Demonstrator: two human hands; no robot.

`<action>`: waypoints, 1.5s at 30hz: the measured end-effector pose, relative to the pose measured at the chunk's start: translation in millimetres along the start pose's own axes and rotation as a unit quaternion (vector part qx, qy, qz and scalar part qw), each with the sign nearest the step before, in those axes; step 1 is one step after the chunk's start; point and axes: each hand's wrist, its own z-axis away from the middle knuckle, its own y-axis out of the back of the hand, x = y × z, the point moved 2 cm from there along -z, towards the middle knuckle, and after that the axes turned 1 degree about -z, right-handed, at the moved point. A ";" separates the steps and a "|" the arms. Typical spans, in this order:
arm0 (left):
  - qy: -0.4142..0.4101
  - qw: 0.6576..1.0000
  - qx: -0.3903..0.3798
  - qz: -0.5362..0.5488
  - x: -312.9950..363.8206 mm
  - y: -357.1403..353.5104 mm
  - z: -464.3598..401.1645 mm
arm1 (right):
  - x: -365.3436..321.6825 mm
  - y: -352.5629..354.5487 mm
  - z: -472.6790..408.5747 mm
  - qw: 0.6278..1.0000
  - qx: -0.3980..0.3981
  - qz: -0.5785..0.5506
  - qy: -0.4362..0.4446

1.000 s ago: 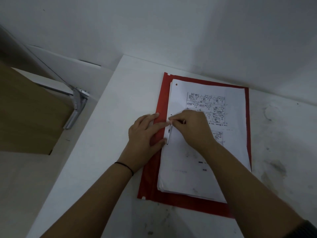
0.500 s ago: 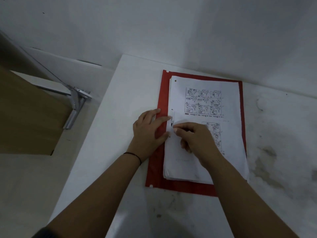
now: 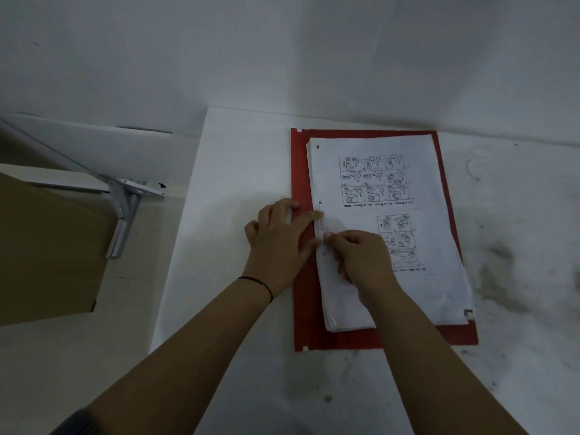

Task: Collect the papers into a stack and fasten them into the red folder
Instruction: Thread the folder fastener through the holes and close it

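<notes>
While the right hand pinched the white fastener strip at frame centre, having slid down it from a second before, the left hand pressed flat, grasping nothing; the papers lay stacked on the red folder on the desk, fastening probably nearly done.

Thin black wristband — bare forearms, dark sleeve
</notes>
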 end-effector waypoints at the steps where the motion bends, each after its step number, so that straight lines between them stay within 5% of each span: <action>1: 0.003 1.000 -0.004 0.000 -0.3 -0.3 -0.2 | 0.4 0.2 -1.7 1.000 -0.001 0.000 -0.010; 18: 0.022 0.999 -0.019 0.015 0.8 4.5 -4.5 | -16.3 2.0 -28.1 0.981 -0.060 0.170 -0.076; 34: 0.024 0.999 -0.030 -0.007 0.8 7.8 -12.5 | -12.9 -6.3 -32.1 0.970 -0.009 0.241 -0.033; 45: 0.014 0.999 0.002 0.030 5.5 9.1 -9.7 | -24.5 -18.3 -12.6 0.879 0.019 0.470 0.075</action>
